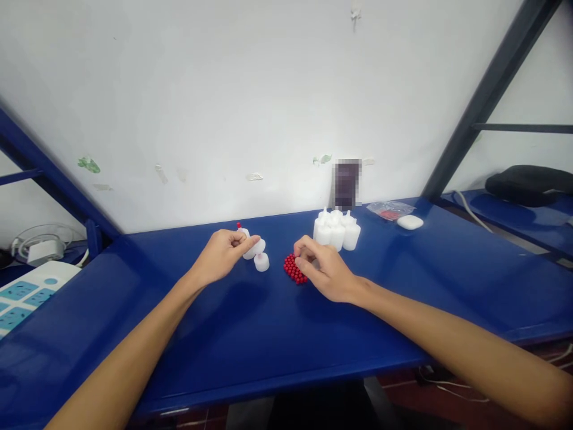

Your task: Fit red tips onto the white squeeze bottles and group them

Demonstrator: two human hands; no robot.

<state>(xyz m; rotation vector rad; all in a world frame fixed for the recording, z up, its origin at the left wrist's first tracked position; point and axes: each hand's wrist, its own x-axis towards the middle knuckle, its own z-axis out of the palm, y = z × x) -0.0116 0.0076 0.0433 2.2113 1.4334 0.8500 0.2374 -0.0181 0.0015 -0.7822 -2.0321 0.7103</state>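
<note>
My left hand [226,254] is closed, its thumb over the curled fingers, in front of a few small white plastic bottles. A red cap [239,226] tops one of them just behind my fingers. Another white bottle [262,262] rests on the blue table by my thumb. Whether my left fingers grip a bottle is hidden. My right hand [326,270] has thumb and forefinger pinched together at the edge of a pile of small red caps [294,269]; anything between the tips is too small to make out. Behind it stands a cluster of white dropper bottles [336,230] with pointed tips.
At the back right lie a clear plastic bag [390,210] with red contents and a white rounded case [410,222]. A blurred dark object [346,184] leans against the wall. A power strip [33,297] sits at the left, and the table edge [268,388] runs in front.
</note>
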